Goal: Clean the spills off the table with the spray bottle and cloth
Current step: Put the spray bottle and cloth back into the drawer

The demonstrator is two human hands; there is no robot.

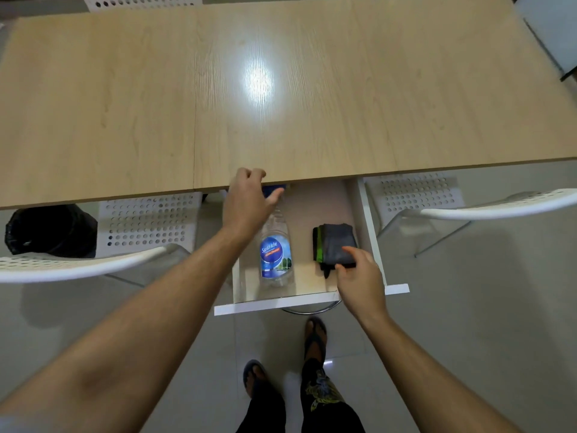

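We're at the open drawer point(368, 220): our left hand point(249, 198) curls round the spray bottle point(276, 254) head, our right hand point(359, 276) pinches the folded cloth point(335, 242). Best lift the bottle clear of the table point(281, 89) edge above the drawer.

Pale tiled floor point(468, 307), white perforated chairs point(150, 226), black bin bag point(50, 232), ceiling-light glare on wood.

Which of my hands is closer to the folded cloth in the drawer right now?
Right. Your right hand pinches the near edge of the folded cloth. Your left hand is farther away, at the head of the spray bottle lying beside it.
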